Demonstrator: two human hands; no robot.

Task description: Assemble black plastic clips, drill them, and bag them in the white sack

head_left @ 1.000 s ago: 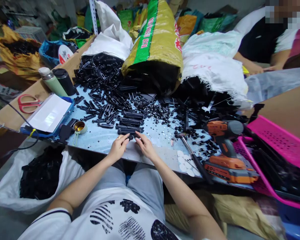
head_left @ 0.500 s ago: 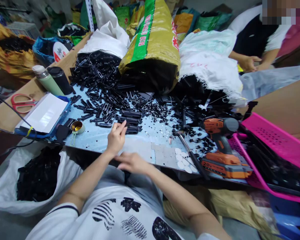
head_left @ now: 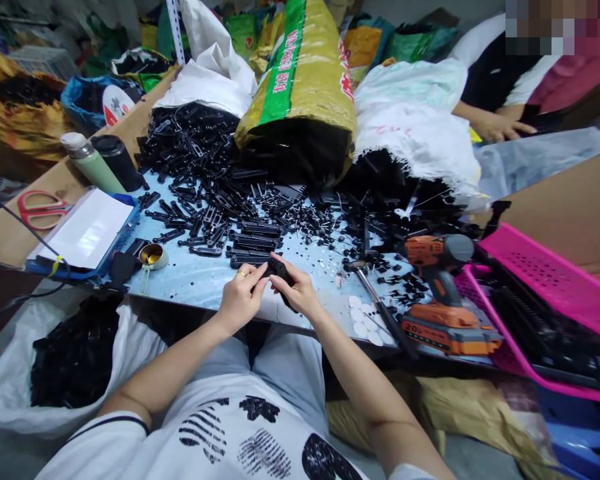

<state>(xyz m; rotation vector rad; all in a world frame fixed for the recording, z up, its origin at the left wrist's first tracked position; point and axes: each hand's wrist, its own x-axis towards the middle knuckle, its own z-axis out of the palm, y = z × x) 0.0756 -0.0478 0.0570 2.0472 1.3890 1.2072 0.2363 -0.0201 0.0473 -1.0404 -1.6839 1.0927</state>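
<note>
Above the front edge of the bench, my two hands meet at the middle. My right hand (head_left: 300, 290) is closed around a dark, elongated black plastic part (head_left: 281, 272), held at a slant. Fingertips of my left hand (head_left: 243, 299) are pinched together against the near side of that part; whatever lies between them is too small to make out. Just beyond the hands sits a short row of long black plastic pieces (head_left: 254, 241). Behind that row, small pins and screws (head_left: 313, 217) are scattered on the blue bench top (head_left: 190, 277).
An orange cordless drill (head_left: 440, 293), a hammer (head_left: 380, 307) and white discs (head_left: 363, 320) lie right, beside a pink basket (head_left: 500, 320). Left are a small metal cup (head_left: 153, 256), scissors (head_left: 43, 210) and bottles. Sacks of black parts line the back; a co-worker's hands (head_left: 500, 125) show far right.
My left hand has moved right and slightly down from the row of black pieces. My right hand has come up from the bench edge and now holds a black part against the left fingertips.
</note>
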